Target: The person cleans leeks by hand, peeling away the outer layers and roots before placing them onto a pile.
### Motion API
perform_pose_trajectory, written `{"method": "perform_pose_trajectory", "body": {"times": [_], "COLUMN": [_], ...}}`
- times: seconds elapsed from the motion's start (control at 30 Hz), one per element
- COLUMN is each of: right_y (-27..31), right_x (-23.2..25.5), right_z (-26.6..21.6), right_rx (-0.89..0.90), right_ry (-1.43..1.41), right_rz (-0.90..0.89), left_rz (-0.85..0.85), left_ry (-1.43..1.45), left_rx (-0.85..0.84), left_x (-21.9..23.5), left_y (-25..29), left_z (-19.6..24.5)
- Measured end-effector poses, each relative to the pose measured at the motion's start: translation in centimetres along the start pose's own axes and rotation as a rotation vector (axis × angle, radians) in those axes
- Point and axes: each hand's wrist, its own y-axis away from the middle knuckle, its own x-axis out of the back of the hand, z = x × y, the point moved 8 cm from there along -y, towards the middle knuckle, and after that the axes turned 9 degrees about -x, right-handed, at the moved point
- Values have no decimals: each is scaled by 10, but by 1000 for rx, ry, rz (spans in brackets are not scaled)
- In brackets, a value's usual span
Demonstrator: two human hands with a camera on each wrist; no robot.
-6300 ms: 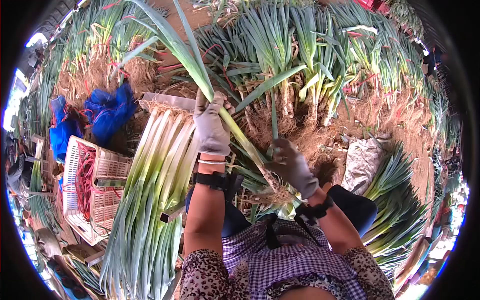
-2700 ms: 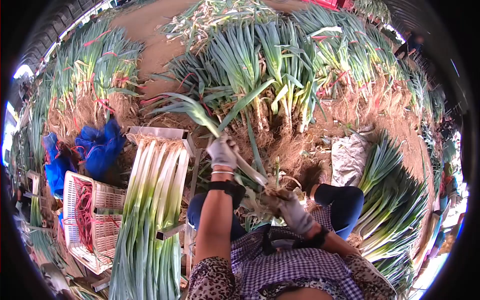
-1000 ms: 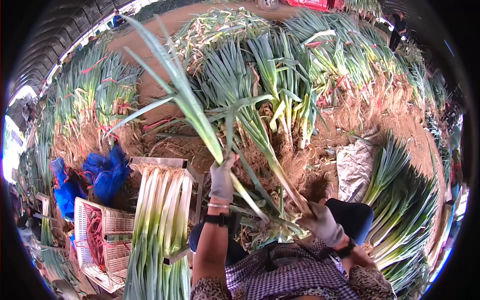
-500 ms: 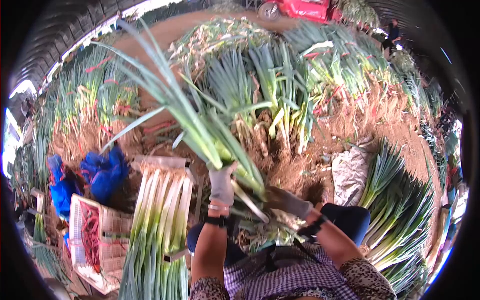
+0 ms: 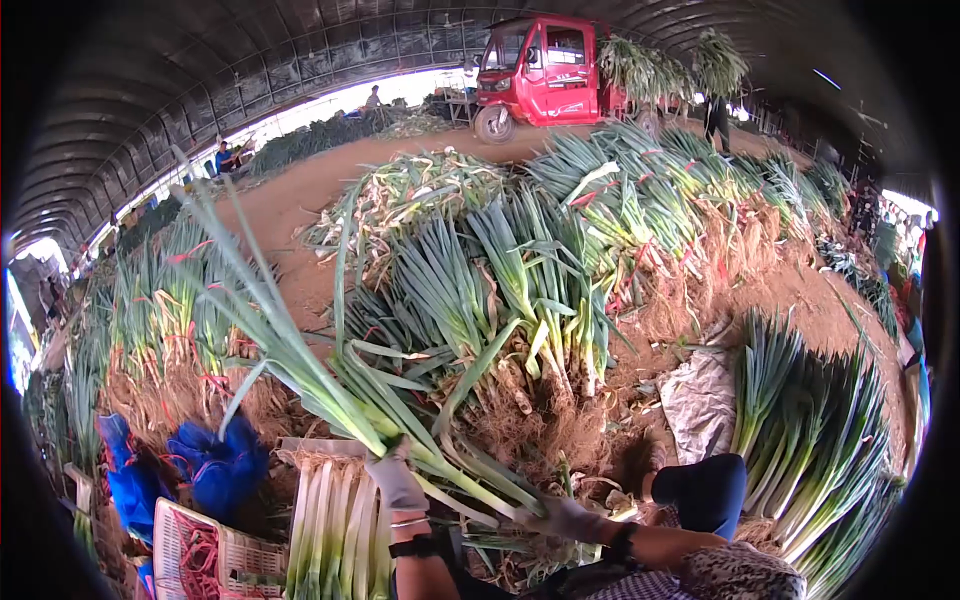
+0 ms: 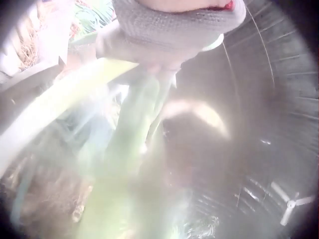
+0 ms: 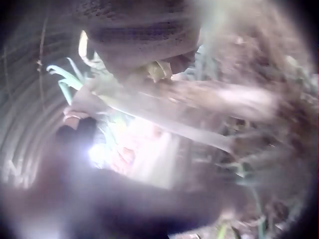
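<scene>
Long green-leaved leek [image 5: 330, 385], white at its stem, gripped by left hand [image 5: 397, 482] and right hand [image 5: 565, 520], fingers curled round it, above trimmed leeks [image 5: 335, 525]

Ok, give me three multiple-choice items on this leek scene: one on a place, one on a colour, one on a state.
1. Where does the stack of trimmed leeks lie?
A. left of the left hand
B. on the truck
C. on the person's knee

2. What colour is the truck?
A. blue
B. red
C. white

3. What is the left hand doing?
A. hanging idle
B. pressing flat on the basket
C. gripping a leek stalk

Answers: 1 A, the stack sits just left of the glove. 2 B, its cab is red. 3 C, the gloved fingers wrap the stalk.
</scene>
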Motion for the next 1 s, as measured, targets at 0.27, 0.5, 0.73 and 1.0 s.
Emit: {"method": "perform_pose_trajectory", "body": {"times": [0.27, 0.5, 0.73, 1.0], "right_y": [-31, -64, -86, -34], "right_x": [47, 30, 15, 21], "right_z": [9, -108, -127, -103], "right_rx": [187, 323, 225, 88], "right_ry": [76, -289, -439, -452], "right_rz": [38, 21, -42, 118], "left_rz": [-119, -159, -177, -157], "left_ry": [73, 130, 183, 133], "left_rx": [11, -32, 86, 61], "left_x": [-31, -46, -44, -38], "left_y": [36, 31, 26, 25], "left_z": [-19, -20, -22, -27]}}
